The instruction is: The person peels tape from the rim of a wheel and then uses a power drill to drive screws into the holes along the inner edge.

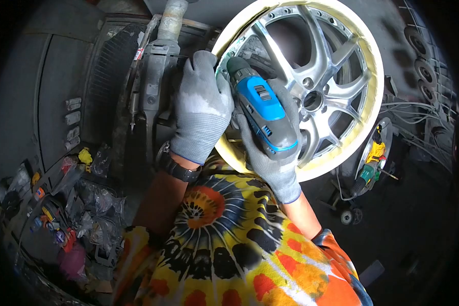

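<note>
My right hand (278, 163), in a grey glove, is wrapped round a blue and dark grey cordless drill (262, 99). The drill's chuck points up and left at the rim edge of a silver alloy wheel (316, 76). Pale yellow masking covers the wheel's outer lip. My left hand (201, 104), also gloved, lies at the left edge of the wheel, beside the chuck. Its fingertips are bent or turned away at the rim, and what they hold, if anything, is hidden. The drill's bit cannot be seen clearly.
A long grey machine or tool (152, 97) stands left of the wheel. Plastic bags and small items (97, 204) lie at the lower left. A green power tool (364, 178) rests at the right, near cables (418, 120) and small discs (424, 71) on a rack.
</note>
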The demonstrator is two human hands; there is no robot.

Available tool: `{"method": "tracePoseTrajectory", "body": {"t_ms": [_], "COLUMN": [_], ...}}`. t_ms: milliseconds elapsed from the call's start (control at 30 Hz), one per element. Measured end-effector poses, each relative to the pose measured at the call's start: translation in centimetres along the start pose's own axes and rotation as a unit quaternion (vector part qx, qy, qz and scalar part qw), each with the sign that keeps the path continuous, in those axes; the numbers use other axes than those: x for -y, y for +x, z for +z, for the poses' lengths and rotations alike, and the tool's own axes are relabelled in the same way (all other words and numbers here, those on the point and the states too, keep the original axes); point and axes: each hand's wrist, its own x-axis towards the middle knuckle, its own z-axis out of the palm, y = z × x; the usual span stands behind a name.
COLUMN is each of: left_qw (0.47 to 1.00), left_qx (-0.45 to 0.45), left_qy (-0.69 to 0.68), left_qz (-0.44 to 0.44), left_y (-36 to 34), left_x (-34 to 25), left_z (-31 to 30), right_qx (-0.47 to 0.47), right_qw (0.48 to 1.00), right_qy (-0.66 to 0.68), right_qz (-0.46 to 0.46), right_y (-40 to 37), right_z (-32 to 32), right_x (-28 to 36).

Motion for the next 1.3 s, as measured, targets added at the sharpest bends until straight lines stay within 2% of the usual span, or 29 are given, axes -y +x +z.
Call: {"method": "tracePoseTrajectory", "body": {"t_ms": [100,233,300,367,433,533,733,867,1067,1133,1233,1267,1300], "left_qw": [1.0,1.0,1.0,1.0,1.0,0.999,1.0,1.0,0.999,0.999,0.999,0.999,0.999], "left_qx": [-0.001,-0.006,-0.006,-0.005,-0.009,-0.016,0.001,-0.008,0.026,0.023,0.017,0.016,0.016], "left_qy": [0.0,-0.011,-0.004,0.001,-0.006,-0.008,-0.002,0.003,0.008,0.009,0.005,0.005,0.007], "left_qz": [0.004,0.001,0.007,0.013,0.009,0.03,0.013,0.024,0.022,0.032,0.029,0.028,0.031], "left_y": [0.0,0.0,0.0,0.0,0.1,0.0,-0.1,-0.1,-0.2,-0.2,-0.1,-0.1,-0.1], "left_x": [0.0,-0.4,-0.2,-0.1,-0.1,0.1,0.0,0.2,0.4,0.6,0.5,0.4,0.4], "left_z": [0.0,-0.2,-0.2,-0.1,0.0,-0.1,-0.2,-0.1,-0.3,-0.2,-0.1,-0.1,-0.1], "right_qx": [0.007,-0.032,-0.022,-0.025,-0.03,-0.009,0.04,0.052,0.026,0.045,0.044,0.057,0.057], "right_qw": [1.0,0.999,0.994,0.997,0.999,0.999,0.997,0.997,0.999,0.996,0.997,0.989,0.989], "right_qy": [0.015,0.017,0.082,0.056,0.014,-0.009,0.054,0.054,0.035,0.062,0.051,0.097,0.097], "right_qz": [0.011,-0.005,0.064,0.051,-0.015,-0.035,0.028,0.029,0.002,0.045,0.025,0.094,0.094], "right_y": [0.3,1.3,1.5,1.5,1.4,0.5,-0.4,-0.4,0.0,-0.5,-0.1,-0.2,-0.2], "right_z": [-0.1,0.3,0.2,0.2,0.2,0.0,-1.0,-1.4,-1.1,-1.3,-1.4,-1.5,-1.4], "right_x": [0.1,-0.3,0.0,0.0,-0.5,-0.5,0.0,0.0,-0.1,0.1,0.1,0.1,0.0]}}
